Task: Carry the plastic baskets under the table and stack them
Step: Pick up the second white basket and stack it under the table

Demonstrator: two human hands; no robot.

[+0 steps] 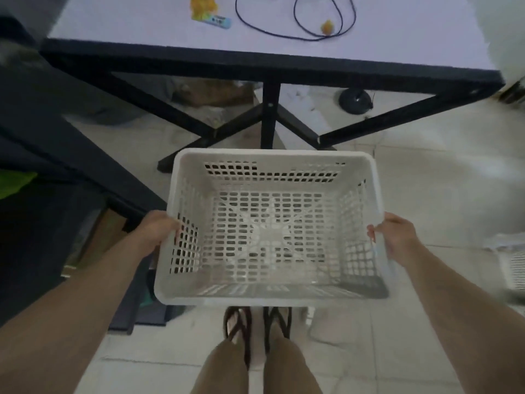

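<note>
A white plastic basket (pixel 271 228) with perforated walls and floor hangs in the air in front of me, empty and upright. My left hand (pixel 157 231) grips its left rim and my right hand (pixel 395 234) grips its right rim. It is held above my feet, just short of the table (pixel 272 65) with a pale top and black frame. Another white basket (pixel 514 268) shows partly at the right edge, on the floor.
Black crossed braces and a centre leg (pixel 270 118) run under the table. A black round object (pixel 355 100) and some clutter lie on the tiled floor beneath. A dark piece of furniture (pixel 56 155) stands at my left. A black cord (pixel 295 21) lies on the tabletop.
</note>
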